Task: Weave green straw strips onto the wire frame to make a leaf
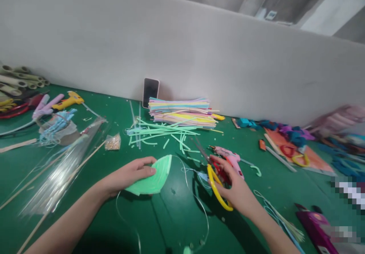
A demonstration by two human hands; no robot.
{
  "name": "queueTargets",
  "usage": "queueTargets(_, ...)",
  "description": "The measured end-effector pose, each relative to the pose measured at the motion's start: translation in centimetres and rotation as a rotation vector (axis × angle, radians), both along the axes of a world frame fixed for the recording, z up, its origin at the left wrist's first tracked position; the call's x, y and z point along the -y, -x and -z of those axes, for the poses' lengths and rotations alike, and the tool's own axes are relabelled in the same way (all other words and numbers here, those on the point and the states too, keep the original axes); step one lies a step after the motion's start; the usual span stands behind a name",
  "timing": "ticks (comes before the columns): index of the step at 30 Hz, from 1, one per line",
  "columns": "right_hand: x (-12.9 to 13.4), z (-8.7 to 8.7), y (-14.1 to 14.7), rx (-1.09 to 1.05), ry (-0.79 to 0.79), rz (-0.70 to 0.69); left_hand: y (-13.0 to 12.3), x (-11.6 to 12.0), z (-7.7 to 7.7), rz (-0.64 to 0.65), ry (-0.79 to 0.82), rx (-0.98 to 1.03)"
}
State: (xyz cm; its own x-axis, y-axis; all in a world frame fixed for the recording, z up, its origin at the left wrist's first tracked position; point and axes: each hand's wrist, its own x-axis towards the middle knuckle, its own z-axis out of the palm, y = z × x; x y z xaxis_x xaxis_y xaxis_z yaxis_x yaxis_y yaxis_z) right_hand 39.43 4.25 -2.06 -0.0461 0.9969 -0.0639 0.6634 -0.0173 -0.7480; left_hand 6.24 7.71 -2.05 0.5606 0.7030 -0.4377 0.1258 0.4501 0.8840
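My left hand [137, 173] pinches a mint-green leaf-shaped piece [156, 178] made of fuzzy strips side by side. Thin pale wire [203, 208] trails from it on both sides, down toward the near edge. In my right hand [232, 183] is a pair of scissors [216, 191] with yellow and red handles, its blades pointing up and away. Just beyond the blades lie loose green fuzzy stems [171, 130], some cut short. Behind the scissors a pink glue gun [228, 156] rests on the table.
Bundled pastel fuzzy stems [182, 111] lie before a phone [150, 91] leaning on the wall. Clear plastic sleeves [62, 170], a small bag of beads [113, 142] and a yellow glue gun [70, 100] are at left. Blue and purple scraps [293, 134] and a magenta box [315, 225] are at right.
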Motion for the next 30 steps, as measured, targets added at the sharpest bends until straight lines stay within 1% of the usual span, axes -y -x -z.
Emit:
queueTargets(1,-0.2,-0.2,0.0,0.077,-0.055,0.014,-0.1,0.0,0.1,0.0,-0.015,-0.041)
queueTargets(3,-0.2,-0.7,0.1,0.254,-0.179,-0.039,-0.3,0.0,0.2,-0.005,-0.052,-0.104)
queueTargets(5,0.2,-1.1,0.1,0.4,-0.319,-0.18,-0.4,0.3,0.1,-0.009,-0.082,-0.119)
queueTargets(7,0.7,-1.0,0.1,0.479,-0.457,-0.31,-0.5,0.5,-0.2,-0.018,-0.132,-0.134)
queueTargets(8,1.0,-0.9,0.2,0.5,-0.514,-0.347,-0.5,0.6,-0.3,-0.024,-0.172,-0.152)
queueTargets(11,1.2,-0.2,0.4,0.549,-0.632,-0.371,-0.6,0.9,-0.6,-0.046,-0.275,-0.205)
queueTargets(13,1.1,0.2,0.5,0.57,-0.679,-0.367,-0.7,1.0,-0.6,-0.055,-0.279,-0.211)
queueTargets(18,0.9,0.8,0.4,0.547,-0.745,-0.347,-1.1,1.2,-0.4,-0.043,-0.263,-0.236)
queueTargets(21,1.2,1.0,0.3,0.527,-0.745,-0.331,-1.1,1.2,-0.3,-0.042,-0.257,-0.268)
queueTargets(24,1.5,1.2,0.1,0.534,-0.734,-0.3,-1.3,1.3,-0.6,-0.039,-0.27,-0.271)
queueTargets(28,1.9,1.4,0.1,0.525,-0.679,-0.288,-1.4,1.4,-1.0,-0.061,-0.277,-0.246)
queueTargets(30,2.2,1.4,0.3,0.543,-0.576,-0.236,-1.2,1.2,-0.8,-0.086,-0.293,-0.258)
